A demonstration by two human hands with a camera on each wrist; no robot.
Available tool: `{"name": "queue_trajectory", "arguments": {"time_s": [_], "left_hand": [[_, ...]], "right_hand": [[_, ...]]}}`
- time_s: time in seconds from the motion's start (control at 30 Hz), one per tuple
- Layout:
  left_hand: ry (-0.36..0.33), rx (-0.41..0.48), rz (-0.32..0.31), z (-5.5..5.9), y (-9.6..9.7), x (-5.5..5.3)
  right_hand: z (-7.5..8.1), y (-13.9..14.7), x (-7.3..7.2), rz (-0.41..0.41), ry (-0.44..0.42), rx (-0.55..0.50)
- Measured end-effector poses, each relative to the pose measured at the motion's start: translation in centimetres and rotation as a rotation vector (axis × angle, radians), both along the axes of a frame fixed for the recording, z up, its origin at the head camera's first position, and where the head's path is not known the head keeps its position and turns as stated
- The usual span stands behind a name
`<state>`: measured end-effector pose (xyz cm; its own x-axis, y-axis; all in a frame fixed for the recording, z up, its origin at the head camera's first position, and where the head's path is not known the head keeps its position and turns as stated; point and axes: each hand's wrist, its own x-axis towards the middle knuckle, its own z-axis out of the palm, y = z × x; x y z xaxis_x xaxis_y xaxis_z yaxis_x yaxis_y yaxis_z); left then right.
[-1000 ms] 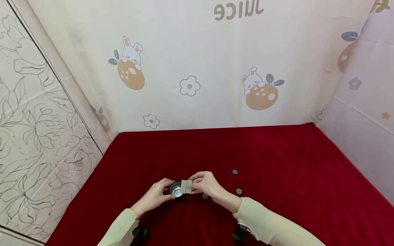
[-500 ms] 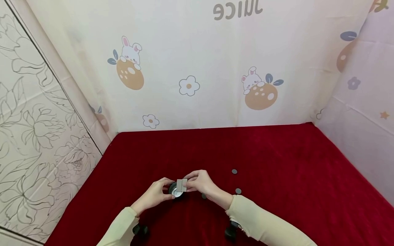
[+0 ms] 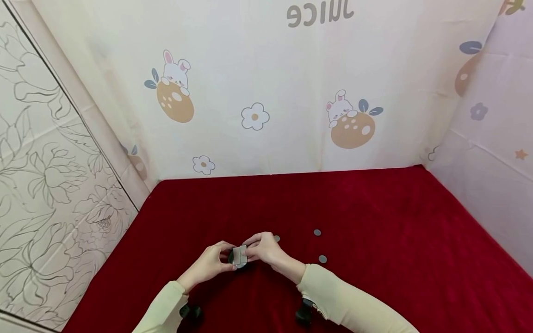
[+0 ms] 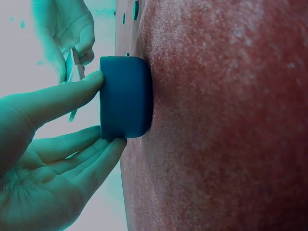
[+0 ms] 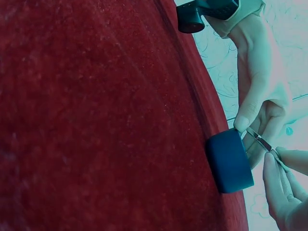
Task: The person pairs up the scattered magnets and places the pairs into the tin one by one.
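A small round bowl, dark outside with a shiny metal inside, stands on the red cloth; its dark wall (image 4: 126, 96) shows in the left wrist view. My left hand (image 3: 210, 263) grips it from the left, thumb on the near side and fingers on the far side. From the right, my right hand (image 3: 268, 252) pinches a small flat grey-beige rectangular plate (image 3: 240, 255) with a seam across it. The plate overlaps the bowl's mouth in the head view and hides much of its inside. Seen from the right wrist, the thin plate (image 5: 260, 139) is tilted beside the rim.
Grey coin-like discs lie on the red cloth (image 3: 366, 222): one disc (image 3: 317, 232) and another disc (image 3: 322, 259) right of my right hand, a third disc (image 3: 276, 238) just beyond it. A white printed curtain (image 3: 291, 69) hangs behind the table.
My right hand has moved left with the plate, from the bowl's right edge to over its mouth. A disc beyond the hand has come into view; one nearer is now hidden. The left hand stays put.
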<state>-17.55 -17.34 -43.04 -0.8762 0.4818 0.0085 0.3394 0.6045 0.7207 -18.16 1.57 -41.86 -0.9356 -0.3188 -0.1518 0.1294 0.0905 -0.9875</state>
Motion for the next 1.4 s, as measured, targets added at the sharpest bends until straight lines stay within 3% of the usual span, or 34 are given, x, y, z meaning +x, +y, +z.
{"name": "queue_trajectory", "arguments": {"time_s": [0.33, 0.5, 0.67, 0.83, 0.97, 1.4], "left_hand": [[-0.012, 0.028, -0.006, -0.1, -0.1, -0.1], [-0.014, 0.033, -0.003, -0.1, -0.3, -0.1], [-0.021, 0.035, 0.003, -0.1, -0.4, -0.1], [-0.022, 0.028, -0.002, -0.1, -0.3, -0.1], [-0.016, 0.028, -0.005, -0.2, -0.2, -0.1], [-0.005, 0.028, -0.010, -0.1, -0.2, -0.2]], "right_hand": [[-0.6, -0.3, -0.4, -0.013, 0.034, 0.033], [-0.8, -0.4, -0.5, -0.013, 0.094, 0.057], [0.2, -0.6, 0.0, 0.000, 0.150, 0.072], [-0.2, -0.7, -0.1, 0.010, 0.211, 0.146], [-1.4, -0.8, -0.5, 0.024, 0.271, 0.201], [-1.2, -1.1, -0.2, 0.049, 0.350, 0.309]]}}
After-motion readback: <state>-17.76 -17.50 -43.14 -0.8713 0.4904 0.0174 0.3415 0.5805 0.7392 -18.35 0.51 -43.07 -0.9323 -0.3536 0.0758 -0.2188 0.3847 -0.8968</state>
